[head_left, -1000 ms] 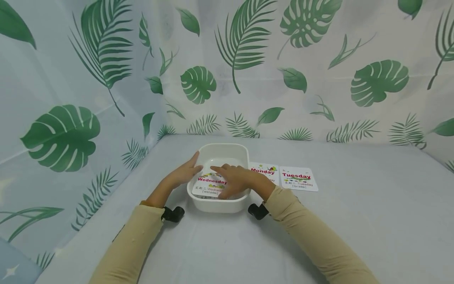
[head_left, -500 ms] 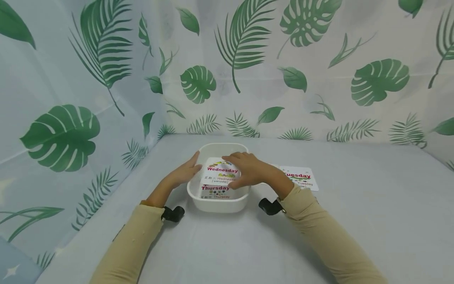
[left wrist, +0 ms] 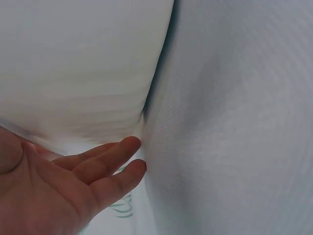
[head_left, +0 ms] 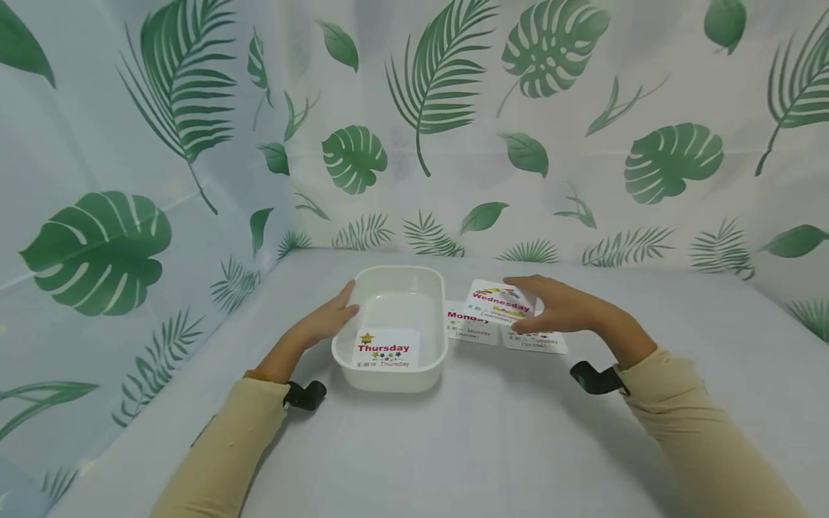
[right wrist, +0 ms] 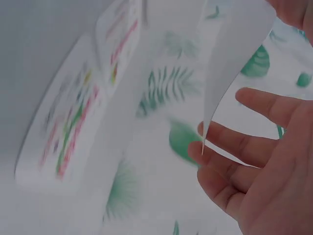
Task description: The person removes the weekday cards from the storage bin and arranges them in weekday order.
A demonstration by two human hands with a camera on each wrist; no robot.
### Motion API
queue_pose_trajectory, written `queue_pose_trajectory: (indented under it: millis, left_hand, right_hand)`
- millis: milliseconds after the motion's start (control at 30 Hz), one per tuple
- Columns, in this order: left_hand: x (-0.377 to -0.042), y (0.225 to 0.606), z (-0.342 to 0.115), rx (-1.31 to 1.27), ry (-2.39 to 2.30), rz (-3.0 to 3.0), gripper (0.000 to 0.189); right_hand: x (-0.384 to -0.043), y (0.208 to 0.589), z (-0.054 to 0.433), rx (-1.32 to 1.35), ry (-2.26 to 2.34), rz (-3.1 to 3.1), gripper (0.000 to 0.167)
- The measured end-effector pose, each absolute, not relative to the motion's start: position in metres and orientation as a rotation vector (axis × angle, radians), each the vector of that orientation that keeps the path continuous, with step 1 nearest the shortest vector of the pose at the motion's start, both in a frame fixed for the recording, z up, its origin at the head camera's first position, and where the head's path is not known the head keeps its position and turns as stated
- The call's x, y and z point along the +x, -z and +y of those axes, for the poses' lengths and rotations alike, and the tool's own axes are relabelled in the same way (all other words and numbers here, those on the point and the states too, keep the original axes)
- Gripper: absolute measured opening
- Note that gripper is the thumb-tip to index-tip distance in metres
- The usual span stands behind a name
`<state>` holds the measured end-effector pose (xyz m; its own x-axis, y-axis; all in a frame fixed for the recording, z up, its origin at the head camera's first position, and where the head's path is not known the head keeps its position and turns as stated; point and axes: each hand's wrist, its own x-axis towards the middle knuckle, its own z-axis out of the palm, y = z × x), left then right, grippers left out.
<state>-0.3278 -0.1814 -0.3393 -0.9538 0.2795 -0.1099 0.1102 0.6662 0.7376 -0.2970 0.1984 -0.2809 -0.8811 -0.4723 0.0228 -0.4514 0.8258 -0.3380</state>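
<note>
With the left hand (head_left: pixel 320 327), I hold the left side of a white plastic basin (head_left: pixel 390 381). The thumb reaches over the rim, while the fingers extend along the outer wall in the left wrist view. My right hand (head_left: pixel 570 306) pinches a "Wednesday" flashcard (head_left: pixel 495 301) between thumb and fingers, above the table. This card bends in the right wrist view, its blank back (right wrist: pixel 234 49) towards the camera. Below it lie a "Monday" flashcard (head_left: pixel 469 332) and a "Tuesday" flashcard (head_left: pixel 534 344), both partly covered. Inside the basin, a "Thursday" flashcard (head_left: pixel 385 350) lies face up.
A pale cloth covers the table (head_left: pixel 440 453). Behind and to the left hangs a curtain (head_left: pixel 453 165) printed with green leaves. A black wrist camera mount (head_left: pixel 594 378) sits under my right wrist, and another mount (head_left: pixel 307 395) under the left.
My right hand has lifted the Wednesday card out of the basin and carried it right, over the Monday and Tuesday cards. The Thursday card is now uncovered. My left hand stays at the basin.
</note>
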Motion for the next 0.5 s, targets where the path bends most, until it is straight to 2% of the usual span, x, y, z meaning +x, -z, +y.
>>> queue_pose_trajectory:
  millis: [267,500]
  left_hand:
    - [-0.331,0.34,-0.184,0.363,-1.143,2.678,0.061]
    - [-0.329,0.342,-0.182,0.365,-1.178,2.657,0.061]
  right_hand:
    - [-0.29,0.276,0.269,-0.591,0.407,2.998,0.079]
    - [-0.289,0.276,0.309,-0.52,0.302,3.0,0.08]
